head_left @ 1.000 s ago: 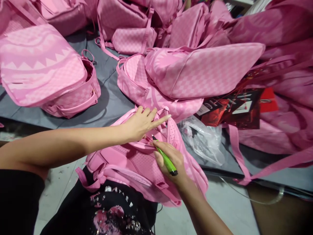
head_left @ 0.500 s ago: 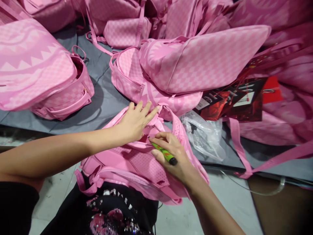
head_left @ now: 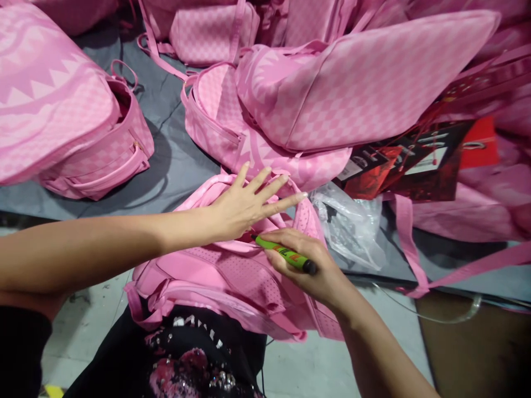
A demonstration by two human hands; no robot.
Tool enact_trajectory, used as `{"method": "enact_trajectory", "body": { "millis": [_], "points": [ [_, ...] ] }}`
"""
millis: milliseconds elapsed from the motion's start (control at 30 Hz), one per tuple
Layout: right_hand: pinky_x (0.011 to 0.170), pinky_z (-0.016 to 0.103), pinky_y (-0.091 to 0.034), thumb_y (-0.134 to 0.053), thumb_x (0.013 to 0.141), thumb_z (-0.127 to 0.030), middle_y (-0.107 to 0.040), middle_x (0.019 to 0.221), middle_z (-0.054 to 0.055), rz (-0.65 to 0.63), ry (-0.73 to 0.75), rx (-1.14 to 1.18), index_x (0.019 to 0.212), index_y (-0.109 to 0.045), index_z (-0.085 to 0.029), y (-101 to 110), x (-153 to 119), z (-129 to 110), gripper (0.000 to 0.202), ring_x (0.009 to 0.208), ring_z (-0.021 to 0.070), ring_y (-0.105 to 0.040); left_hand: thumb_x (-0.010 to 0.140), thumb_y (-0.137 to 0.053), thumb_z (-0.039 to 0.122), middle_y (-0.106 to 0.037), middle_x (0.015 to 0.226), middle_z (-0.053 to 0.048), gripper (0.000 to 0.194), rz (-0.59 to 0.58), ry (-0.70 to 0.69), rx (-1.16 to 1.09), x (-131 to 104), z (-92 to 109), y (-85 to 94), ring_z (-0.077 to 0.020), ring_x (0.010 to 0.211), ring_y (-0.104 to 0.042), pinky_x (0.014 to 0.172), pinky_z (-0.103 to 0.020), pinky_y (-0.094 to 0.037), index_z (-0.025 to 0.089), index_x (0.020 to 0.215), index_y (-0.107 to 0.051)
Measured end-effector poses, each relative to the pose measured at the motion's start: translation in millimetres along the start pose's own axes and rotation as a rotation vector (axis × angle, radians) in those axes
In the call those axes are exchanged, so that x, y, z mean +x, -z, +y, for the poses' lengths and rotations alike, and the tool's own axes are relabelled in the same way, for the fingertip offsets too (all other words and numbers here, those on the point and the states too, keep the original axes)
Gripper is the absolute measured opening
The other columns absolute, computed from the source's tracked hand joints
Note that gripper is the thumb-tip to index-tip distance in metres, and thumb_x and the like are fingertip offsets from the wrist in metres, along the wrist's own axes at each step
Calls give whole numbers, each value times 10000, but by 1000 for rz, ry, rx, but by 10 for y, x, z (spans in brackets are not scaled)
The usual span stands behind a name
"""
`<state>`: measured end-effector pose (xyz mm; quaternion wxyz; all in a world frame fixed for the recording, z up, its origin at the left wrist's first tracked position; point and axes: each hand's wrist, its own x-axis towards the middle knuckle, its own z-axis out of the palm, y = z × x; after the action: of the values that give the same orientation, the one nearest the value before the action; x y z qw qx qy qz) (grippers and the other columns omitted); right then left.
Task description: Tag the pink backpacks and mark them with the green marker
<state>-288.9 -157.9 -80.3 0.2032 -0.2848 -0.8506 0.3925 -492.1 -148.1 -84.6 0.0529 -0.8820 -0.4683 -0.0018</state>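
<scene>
A pink backpack (head_left: 249,282) with perforated padding lies across my lap and the table's front edge, its opening facing up. My left hand (head_left: 244,210) rests over the top of the opening, fingers spread, palm toward the fabric. Between the thumb and fingers of my right hand (head_left: 307,260) is a green marker pen (head_left: 286,254) with a black end. Its dark tip points left at the backpack's opening, beside my left hand. Whether the tip touches the fabric I cannot tell.
Another pink checkered backpack (head_left: 357,94) lies just beyond, and one more backpack (head_left: 66,110) sits at left. Black and red hang tags (head_left: 427,160) and a clear plastic bag (head_left: 352,221) lie at right. Loose straps (head_left: 410,249) hang over the table's edge. More pink bags fill the back.
My left hand has turned, its fingers now spread wider and reaching further right. My right hand and the marker pen have shifted slightly right and down. The view has moved a little.
</scene>
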Motion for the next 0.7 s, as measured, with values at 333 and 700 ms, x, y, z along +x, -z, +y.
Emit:
{"method": "enact_trajectory", "body": {
  "millis": [333,700],
  "points": [
    [784,304,-567,-610,908,-230,-704,1059,81,-30,-82,68,1129,-692,-205,16,-47,36,237,919,179,-679,824,-660,359,-323,1535,-227,951,-129,154,2,67,20,105,-358,1231,-476,976,-450,-348,137,1555,-94],
    [823,365,-558,-632,870,-215,-731,957,57,48,-13,-127,976,-715,-211,-74,71,29,135,884,200,-677,814,-637,357,-458,1420,-205,947,-86,130,15,70,-27,38,-326,1116,-516,897,-416,-354,125,1551,-89]
  ]
}}
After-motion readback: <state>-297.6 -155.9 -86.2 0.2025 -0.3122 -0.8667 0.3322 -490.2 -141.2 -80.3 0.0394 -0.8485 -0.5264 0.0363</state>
